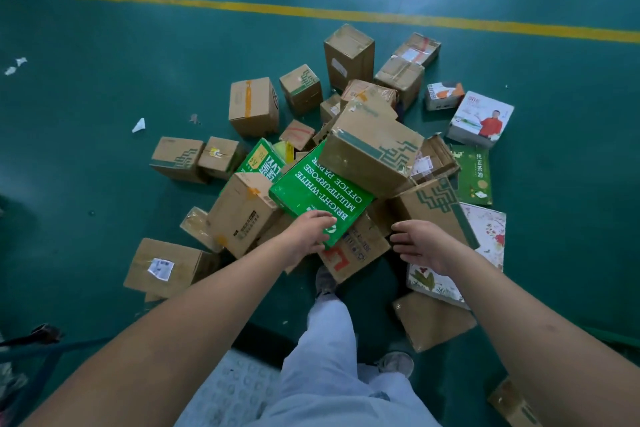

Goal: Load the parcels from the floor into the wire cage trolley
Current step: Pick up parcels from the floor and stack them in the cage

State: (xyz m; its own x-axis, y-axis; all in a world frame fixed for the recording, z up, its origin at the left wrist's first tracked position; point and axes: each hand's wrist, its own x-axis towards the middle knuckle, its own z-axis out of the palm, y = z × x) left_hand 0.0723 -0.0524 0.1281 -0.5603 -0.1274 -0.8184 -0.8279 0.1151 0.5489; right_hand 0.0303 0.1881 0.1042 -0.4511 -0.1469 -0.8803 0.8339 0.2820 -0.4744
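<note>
— Under the left hand (308, 232), what is that?

— A green rectangular cardboard carton printed "Bright-White Multipurpose Office Paper" (320, 194), lying tilted on top of the heap of parcels. The fingers curl over its near corner and grip it. The right hand (420, 241) hangs just to the right of that corner, fingers spread and loosely bent, holding nothing.

— How will it lift?

— Heavy, I would judge: office paper is dense, and the carton looks stiff and smooth. One corner grip is unlikely to be enough. The free hand wants the near right edge or the underside. Beyond the fingers, a large brown cardboard box with a green stepped pattern (372, 152) leans on the carton's far end, so it may slide or topple as the carton comes away.

— And the ground?

— A dark green painted floor (138, 55), glossy, with a yellow painted line (242, 7) far beyond the heap and scraps of white paper (138, 125) off to the left of the gripping hand. Brown boxes lie scattered all around both hands.

— The wire cage trolley?

— Not in view.
</note>
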